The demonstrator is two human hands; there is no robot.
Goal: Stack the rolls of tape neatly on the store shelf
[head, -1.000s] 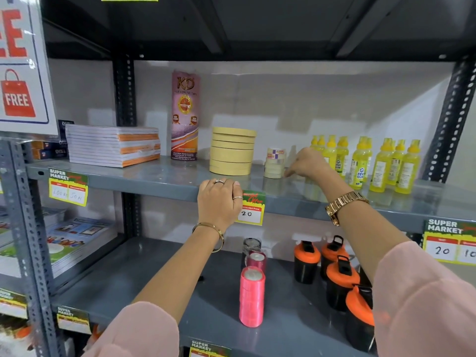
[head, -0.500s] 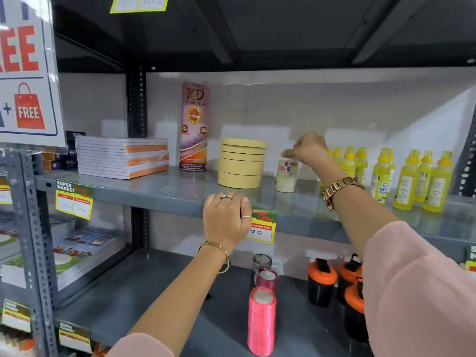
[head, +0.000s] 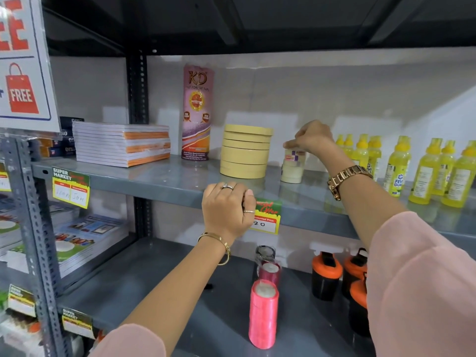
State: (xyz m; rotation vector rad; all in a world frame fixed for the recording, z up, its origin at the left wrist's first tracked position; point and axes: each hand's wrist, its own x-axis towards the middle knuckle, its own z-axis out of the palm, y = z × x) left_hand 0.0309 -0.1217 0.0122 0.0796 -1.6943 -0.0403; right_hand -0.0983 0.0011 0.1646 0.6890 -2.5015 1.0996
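A stack of several wide tan tape rolls (head: 244, 153) stands on the grey middle shelf (head: 159, 179). Just right of it is a shorter stack of small white tape rolls (head: 292, 171). My right hand (head: 313, 137) is over this small stack, fingers pinched down on its top roll. My left hand (head: 226, 207) rests as a closed fist against the shelf's front edge, beside a price tag (head: 266, 220). Something dark shows between its thumb and fingers; I cannot tell what.
A tall KD tape tube (head: 197, 112) and stacked notebooks (head: 123, 144) stand left of the tan stack. Yellow glue bottles (head: 425, 171) crowd the right. On the lower shelf are pink ribbon spools (head: 262, 313) and orange-lidded black bottles (head: 325, 274).
My right hand rose from shelf level beside the small stack and now sits on its top. My left hand stayed on the shelf edge. The view shifted closer and slightly right.
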